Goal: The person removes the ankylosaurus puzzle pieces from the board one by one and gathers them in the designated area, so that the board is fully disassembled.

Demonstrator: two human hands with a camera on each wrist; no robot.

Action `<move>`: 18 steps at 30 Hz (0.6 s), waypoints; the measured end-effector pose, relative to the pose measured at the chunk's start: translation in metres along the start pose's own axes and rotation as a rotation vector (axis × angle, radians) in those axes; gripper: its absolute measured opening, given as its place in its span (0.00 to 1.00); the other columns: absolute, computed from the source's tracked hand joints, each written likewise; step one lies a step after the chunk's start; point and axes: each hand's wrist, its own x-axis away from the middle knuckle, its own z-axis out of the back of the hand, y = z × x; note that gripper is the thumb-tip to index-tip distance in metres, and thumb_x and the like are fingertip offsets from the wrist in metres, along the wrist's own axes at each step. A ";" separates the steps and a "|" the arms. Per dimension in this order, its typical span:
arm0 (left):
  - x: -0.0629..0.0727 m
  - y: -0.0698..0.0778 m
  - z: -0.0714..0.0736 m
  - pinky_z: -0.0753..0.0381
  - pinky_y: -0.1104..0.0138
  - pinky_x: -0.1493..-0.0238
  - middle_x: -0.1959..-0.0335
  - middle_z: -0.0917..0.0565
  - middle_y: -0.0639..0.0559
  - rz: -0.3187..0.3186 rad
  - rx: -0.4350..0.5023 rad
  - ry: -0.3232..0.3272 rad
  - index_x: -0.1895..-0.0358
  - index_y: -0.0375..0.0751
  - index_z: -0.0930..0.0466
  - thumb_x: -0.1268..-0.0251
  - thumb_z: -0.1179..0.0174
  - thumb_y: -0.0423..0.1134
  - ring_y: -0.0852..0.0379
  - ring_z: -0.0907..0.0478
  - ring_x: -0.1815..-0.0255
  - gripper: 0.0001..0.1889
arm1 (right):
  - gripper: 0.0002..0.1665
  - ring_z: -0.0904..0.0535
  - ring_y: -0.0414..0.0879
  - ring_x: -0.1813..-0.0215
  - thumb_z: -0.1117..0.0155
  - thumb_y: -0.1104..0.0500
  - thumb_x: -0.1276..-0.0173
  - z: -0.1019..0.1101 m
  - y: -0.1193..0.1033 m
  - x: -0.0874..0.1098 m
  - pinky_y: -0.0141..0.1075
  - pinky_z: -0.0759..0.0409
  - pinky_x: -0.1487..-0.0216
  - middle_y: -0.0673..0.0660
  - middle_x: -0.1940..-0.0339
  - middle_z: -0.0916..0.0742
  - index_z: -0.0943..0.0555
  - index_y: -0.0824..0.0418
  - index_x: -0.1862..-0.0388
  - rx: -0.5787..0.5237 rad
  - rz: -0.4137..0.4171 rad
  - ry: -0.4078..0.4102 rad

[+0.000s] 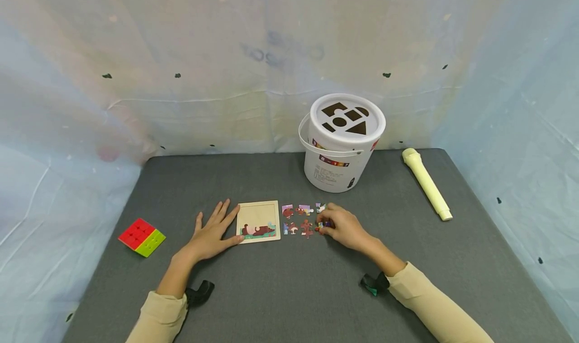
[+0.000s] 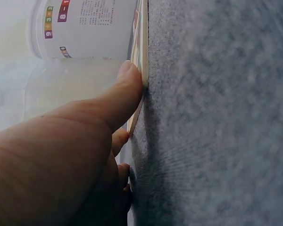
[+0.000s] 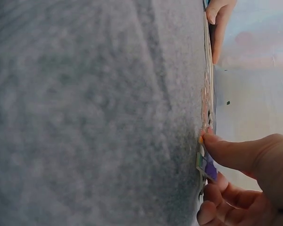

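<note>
A square wooden puzzle board (image 1: 258, 217) lies on the table, its bottom strip filled with joined pieces that show a brown animal on green. My left hand (image 1: 212, 236) rests at its left side with fingers spread, the thumb (image 2: 127, 80) on the board's near edge. To the right of the board, loose jigsaw pieces (image 1: 307, 228) lie in two rows. My right hand (image 1: 345, 226) is at the right end of these rows. Between its thumb and fingers it pinches a puzzle piece (image 3: 210, 168) with purple on it, tilted in the right wrist view and partly covered by the fingers.
Behind the pieces stands a white bucket (image 1: 332, 169) with shaped holes in its lid and a handle hanging in front. A red and yellow-green puzzle cube (image 1: 142, 237) sits at the left. A pale yellow stick-like thing (image 1: 427, 184) with a knobbed end lies at the right.
</note>
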 end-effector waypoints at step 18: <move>0.003 0.000 0.001 0.72 0.30 0.32 0.19 0.55 0.37 -0.010 -0.018 -0.028 0.20 0.47 0.47 0.38 0.37 0.65 0.37 0.65 0.19 0.49 | 0.11 0.31 0.40 0.67 0.21 0.59 0.43 -0.003 0.001 0.003 0.34 0.31 0.69 0.50 0.69 0.21 0.12 0.56 0.61 0.064 -0.015 0.033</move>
